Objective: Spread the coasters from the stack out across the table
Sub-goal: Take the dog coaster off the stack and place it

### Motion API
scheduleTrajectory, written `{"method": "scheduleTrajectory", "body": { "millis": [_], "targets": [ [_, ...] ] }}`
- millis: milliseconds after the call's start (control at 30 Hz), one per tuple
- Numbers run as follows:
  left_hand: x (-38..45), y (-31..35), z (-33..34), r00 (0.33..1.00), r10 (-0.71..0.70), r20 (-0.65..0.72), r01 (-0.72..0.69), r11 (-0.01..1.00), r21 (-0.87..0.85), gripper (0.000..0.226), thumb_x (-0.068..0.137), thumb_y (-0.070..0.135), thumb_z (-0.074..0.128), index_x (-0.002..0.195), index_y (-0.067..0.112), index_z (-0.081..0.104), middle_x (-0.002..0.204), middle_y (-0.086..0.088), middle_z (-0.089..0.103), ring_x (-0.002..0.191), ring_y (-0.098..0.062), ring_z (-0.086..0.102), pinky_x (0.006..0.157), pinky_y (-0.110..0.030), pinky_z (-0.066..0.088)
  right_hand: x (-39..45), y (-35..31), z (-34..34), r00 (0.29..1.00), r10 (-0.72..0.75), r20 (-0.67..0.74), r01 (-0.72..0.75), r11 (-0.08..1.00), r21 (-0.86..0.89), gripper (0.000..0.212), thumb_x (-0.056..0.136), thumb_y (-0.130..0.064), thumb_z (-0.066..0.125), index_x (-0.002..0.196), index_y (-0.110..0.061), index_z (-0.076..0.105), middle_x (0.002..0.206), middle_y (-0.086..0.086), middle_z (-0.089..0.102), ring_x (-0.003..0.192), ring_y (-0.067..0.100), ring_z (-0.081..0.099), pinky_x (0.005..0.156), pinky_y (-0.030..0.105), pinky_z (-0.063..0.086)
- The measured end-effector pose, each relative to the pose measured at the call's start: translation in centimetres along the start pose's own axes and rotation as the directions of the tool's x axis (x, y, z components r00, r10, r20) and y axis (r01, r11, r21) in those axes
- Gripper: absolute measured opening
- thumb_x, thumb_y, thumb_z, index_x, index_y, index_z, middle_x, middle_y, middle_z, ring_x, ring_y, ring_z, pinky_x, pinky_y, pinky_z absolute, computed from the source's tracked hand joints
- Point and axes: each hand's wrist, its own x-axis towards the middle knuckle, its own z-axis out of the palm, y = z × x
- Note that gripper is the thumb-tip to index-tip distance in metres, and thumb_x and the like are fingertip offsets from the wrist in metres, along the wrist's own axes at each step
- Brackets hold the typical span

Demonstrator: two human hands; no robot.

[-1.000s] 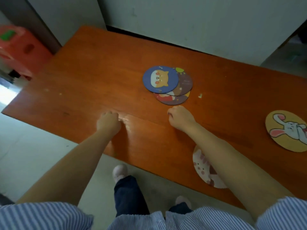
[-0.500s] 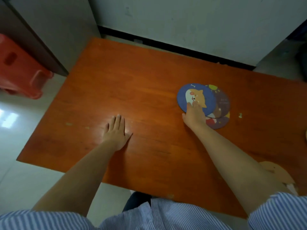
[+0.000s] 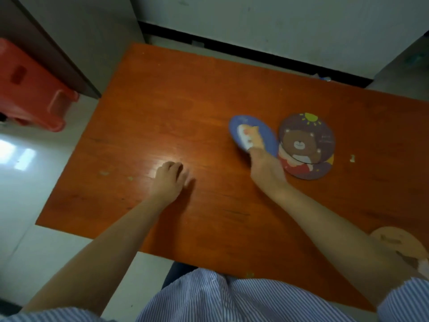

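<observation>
step: right hand (image 3: 267, 168) is taking the blue coaster (image 3: 253, 133) off the stack (image 3: 306, 147); my read, mid-transfer, heading for the bare left part of the table (image 3: 162, 108).
grip: pinched at the coaster's near edge, one fingertip (image 3: 256, 141) on top; the rest of the grip is hidden. Disc looks tilted, far side up. Blurred, so can't say if it's fully clear of the wood.
how to do it well: take it well left of the pile before setting down, land it flat, no overlap with the stack. Lifting beats sliding here, since a drag could pull the bear disc along.
left hand (image 3: 169, 180): loosely curled, knuckles up, resting on the table, holding nothing. Sits about where a coaster could go, so move it or aim past it.
stack remaining: brown bear coaster (image 3: 307, 138) on top, fanned over at least one more; red and dark edges show underneath.
already out: tan coaster (image 3: 404, 245) at the near right edge, partly behind the right forearm.
coaster look: thin, round, stiff, cartoon print.
</observation>
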Motion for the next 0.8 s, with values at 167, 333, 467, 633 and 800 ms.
{"method": "scheduleTrajectory", "body": {
  "millis": [167, 333, 467, 633, 800],
  "targets": [
    [-1.6, 0.6, -1.4, 0.934, -0.313, 0.172, 0.349, 0.703, -0.619, 0.037, 0.092, 0.016, 0.055, 0.123, -0.005, 0.051, 0.087, -0.012, 0.063, 0.058, -0.012, 0.056, 0.054, -0.023, 0.047, -9.4, -3.6, 3.8, 0.908, -0.417, 0.029, 0.417, 0.909, -0.002, 0.042, 0.047, 0.019, 0.084, 0.085, 0.006, 0.074, 0.078, 0.022, 0.077, 0.064, 0.033, 0.075, 0.040, 0.034, 0.059],
    [-4.7, -1.1, -0.6, 0.943, -0.275, 0.188, 0.332, 0.833, -0.444, 0.037, 0.082, 0.011, 0.069, 0.115, 0.002, 0.056, 0.100, -0.015, 0.062, 0.096, -0.033, 0.060, 0.090, -0.044, 0.051, -13.6, -4.0, 5.4, 0.926, -0.377, 0.021, 0.377, 0.925, -0.033, 0.044, 0.045, 0.016, 0.088, 0.085, 0.005, 0.076, 0.084, 0.020, 0.078, 0.075, 0.031, 0.076, 0.059, 0.043, 0.061],
    [-5.9, -1.0, 0.1, 0.981, -0.120, 0.150, 0.126, 0.992, -0.031, 0.028, 0.082, 0.015, 0.062, 0.063, 0.020, 0.043, 0.062, 0.002, 0.045, 0.072, -0.025, 0.048, 0.057, -0.030, 0.038, -15.7, -4.9, 5.8, 0.918, -0.393, 0.062, 0.396, 0.917, -0.047, 0.043, 0.045, 0.015, 0.088, 0.085, 0.005, 0.075, 0.087, 0.021, 0.078, 0.078, 0.034, 0.076, 0.060, 0.048, 0.060],
    [-6.4, -2.0, 1.0, 0.986, -0.106, 0.129, 0.119, 0.987, -0.104, 0.046, 0.082, -0.001, 0.056, 0.054, 0.021, 0.027, 0.057, -0.002, 0.037, 0.054, -0.020, 0.037, 0.050, -0.027, 0.029, -16.2, -5.2, 6.2, 0.921, -0.384, 0.065, 0.389, 0.916, -0.095, 0.040, 0.048, 0.018, 0.086, 0.085, 0.007, 0.075, 0.088, 0.023, 0.077, 0.084, 0.039, 0.074, 0.069, 0.058, 0.057],
    [-7.3, -2.6, 1.5, 0.995, 0.005, 0.096, 0.007, 0.993, -0.119, 0.048, 0.083, -0.001, 0.052, 0.054, 0.025, 0.023, 0.057, -0.001, 0.036, 0.068, -0.023, 0.039, 0.056, -0.030, 0.029, -16.6, -5.4, 6.1, 0.933, -0.358, 0.028, 0.356, 0.916, -0.183, 0.040, 0.046, 0.012, 0.090, 0.082, 0.003, 0.076, 0.088, 0.019, 0.078, 0.084, 0.036, 0.074, 0.070, 0.055, 0.058]
  ]
}}
